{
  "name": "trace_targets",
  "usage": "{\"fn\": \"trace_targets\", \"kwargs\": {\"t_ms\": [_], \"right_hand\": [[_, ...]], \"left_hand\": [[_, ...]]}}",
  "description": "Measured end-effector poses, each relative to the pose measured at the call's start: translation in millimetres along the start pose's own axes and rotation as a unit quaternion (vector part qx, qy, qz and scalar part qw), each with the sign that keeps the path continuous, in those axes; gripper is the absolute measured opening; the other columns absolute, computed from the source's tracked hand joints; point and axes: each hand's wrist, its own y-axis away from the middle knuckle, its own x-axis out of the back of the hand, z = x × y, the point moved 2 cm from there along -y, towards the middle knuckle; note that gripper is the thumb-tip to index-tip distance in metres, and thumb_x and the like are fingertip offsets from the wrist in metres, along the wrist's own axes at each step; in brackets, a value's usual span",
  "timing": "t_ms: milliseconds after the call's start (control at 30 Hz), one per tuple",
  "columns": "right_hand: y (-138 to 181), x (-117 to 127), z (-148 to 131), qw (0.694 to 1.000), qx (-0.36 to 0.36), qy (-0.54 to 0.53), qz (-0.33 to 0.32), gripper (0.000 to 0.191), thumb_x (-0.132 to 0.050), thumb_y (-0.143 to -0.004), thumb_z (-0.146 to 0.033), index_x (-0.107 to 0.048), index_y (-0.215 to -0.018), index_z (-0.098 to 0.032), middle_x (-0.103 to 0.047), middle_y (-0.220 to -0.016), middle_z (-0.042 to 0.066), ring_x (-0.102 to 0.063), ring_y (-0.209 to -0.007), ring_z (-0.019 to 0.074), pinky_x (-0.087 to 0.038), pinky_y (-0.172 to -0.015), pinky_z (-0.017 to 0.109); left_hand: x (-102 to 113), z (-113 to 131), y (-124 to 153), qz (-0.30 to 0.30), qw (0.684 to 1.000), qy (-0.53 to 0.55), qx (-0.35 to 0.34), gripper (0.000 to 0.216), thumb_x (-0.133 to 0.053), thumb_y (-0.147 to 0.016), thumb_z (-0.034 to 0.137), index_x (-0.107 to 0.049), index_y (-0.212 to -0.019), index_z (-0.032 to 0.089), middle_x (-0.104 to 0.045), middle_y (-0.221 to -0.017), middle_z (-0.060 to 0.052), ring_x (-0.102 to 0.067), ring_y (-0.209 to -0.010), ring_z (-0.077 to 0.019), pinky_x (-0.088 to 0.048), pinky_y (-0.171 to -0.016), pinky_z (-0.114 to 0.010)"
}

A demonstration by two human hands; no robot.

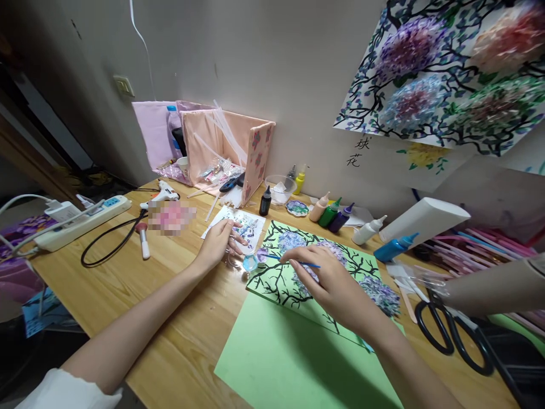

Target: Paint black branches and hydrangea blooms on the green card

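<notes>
My right hand (326, 272) grips a thin blue paintbrush (311, 265) over a green painting (360, 262) with black branches and purple-blue flower clusters. The brush tip points left, toward a small round cup of light blue paint (250, 263) at the painting's left edge. My left hand (218, 243) rests beside the cup, fingers stretched over the edge of a white paint-smeared sheet (251, 226); I see nothing held in it. Below the painting lies a plain green sheet (259, 352), partly shaded by my right arm.
Paint bottles, including a black one (265, 201) and a blue one (394, 247), stand or lie behind the painting. Black-handled scissors (451, 335) lie at right. A glue gun (164, 193) and power strip (85, 221) are at left. A pink fabric box (258, 153) stands against the wall.
</notes>
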Motion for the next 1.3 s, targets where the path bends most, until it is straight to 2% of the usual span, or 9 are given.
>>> {"fn": "trace_targets", "kwargs": {"t_ms": [167,300,433,567,700,833,967,1167,1300], "right_hand": [[0.6,0.6,1.4,1.0,-0.001,0.005,0.02,0.024,-0.035,-0.095,-0.029,-0.058,-0.097,-0.025,-0.064,-0.096,0.004,-0.055,-0.089,0.0195,-0.043,-0.076,0.036],[0.6,0.5,1.1,1.0,0.005,-0.001,0.007,0.025,-0.035,-0.095,-0.029,-0.059,-0.094,-0.026,-0.064,-0.092,0.003,-0.056,-0.087,0.0188,-0.044,-0.076,0.035],[0.6,2.0,-0.1,1.0,0.001,0.009,0.029,0.024,-0.035,-0.094,-0.028,-0.059,-0.096,-0.025,-0.064,-0.095,0.003,-0.056,-0.089,0.0192,-0.044,-0.077,0.036],[0.3,1.1,-1.0,1.0,0.008,0.011,0.011,0.025,-0.035,-0.094,-0.028,-0.06,-0.093,-0.024,-0.065,-0.091,0.004,-0.056,-0.086,0.0191,-0.045,-0.075,0.035],[0.0,2.1,0.4,0.999,-0.004,0.014,0.029,0.024,-0.035,-0.094,-0.029,-0.058,-0.095,-0.025,-0.064,-0.093,0.004,-0.056,-0.087,0.0196,-0.044,-0.075,0.036],[0.9,2.6,1.5,1.0,-0.003,0.001,0.006,0.026,-0.034,-0.095,-0.031,-0.059,-0.092,-0.025,-0.064,-0.091,0.004,-0.056,-0.086,0.0195,-0.045,-0.074,0.036],[1.4,3.3,3.2,1.0,-0.006,0.005,0.029,0.025,-0.034,-0.095,-0.031,-0.058,-0.096,-0.026,-0.064,-0.095,0.005,-0.056,-0.087,0.0201,-0.045,-0.073,0.036],[1.0,1.9,3.5,1.0,-0.01,0.0,0.025,0.024,-0.034,-0.095,-0.03,-0.058,-0.096,-0.026,-0.064,-0.096,0.004,-0.055,-0.088,0.02,-0.045,-0.075,0.036],[1.1,1.0,2.6,1.0,-0.009,-0.015,-0.011,0.024,-0.034,-0.094,-0.03,-0.058,-0.093,-0.026,-0.064,-0.095,0.003,-0.055,-0.089,0.0195,-0.044,-0.078,0.037]], "left_hand": [[0.9,-0.7,0.1,0.003,1.0,0.001,-0.004,0.027,-0.036,-0.089,0.038,-0.049,-0.093,0.014,-0.065,-0.061,-0.004,-0.061,-0.042,-0.0132,-0.039,-0.035,-0.016],[2.8,-1.9,-0.9,0.003,1.0,0.002,-0.008,0.03,-0.037,-0.089,0.041,-0.049,-0.093,0.015,-0.066,-0.062,-0.004,-0.061,-0.042,-0.0129,-0.04,-0.036,-0.017],[3.3,-2.6,-1.2,0.002,1.0,0.006,-0.013,0.031,-0.038,-0.088,0.044,-0.048,-0.093,0.015,-0.065,-0.062,-0.003,-0.061,-0.042,-0.0131,-0.04,-0.036,-0.017],[1.7,-2.3,-0.5,-0.003,1.0,0.008,-0.013,0.032,-0.04,-0.087,0.045,-0.049,-0.092,0.015,-0.065,-0.061,-0.003,-0.06,-0.041,-0.0128,-0.039,-0.036,-0.017],[0.9,0.4,1.4,-0.002,1.0,0.003,-0.016,0.03,-0.038,-0.088,0.042,-0.049,-0.093,0.015,-0.065,-0.062,-0.003,-0.061,-0.042,-0.0127,-0.04,-0.036,-0.017],[0.9,2.0,2.3,-0.001,1.0,-0.002,-0.005,0.029,-0.037,-0.089,0.04,-0.05,-0.092,0.014,-0.065,-0.061,-0.003,-0.06,-0.042,-0.0123,-0.04,-0.036,-0.016],[1.1,0.3,1.1,-0.003,1.0,0.009,-0.006,0.034,-0.04,-0.087,0.046,-0.05,-0.093,0.015,-0.065,-0.061,-0.003,-0.061,-0.041,-0.013,-0.039,-0.035,-0.016],[1.2,-3.1,-0.2,-0.005,1.0,0.009,-0.001,0.034,-0.039,-0.087,0.047,-0.05,-0.092,0.015,-0.066,-0.062,-0.003,-0.06,-0.041,-0.0127,-0.039,-0.036,-0.016],[1.0,-3.0,-0.2,-0.003,1.0,0.003,-0.003,0.032,-0.038,-0.088,0.044,-0.05,-0.093,0.015,-0.066,-0.062,-0.003,-0.061,-0.042,-0.013,-0.039,-0.036,-0.017]]}}
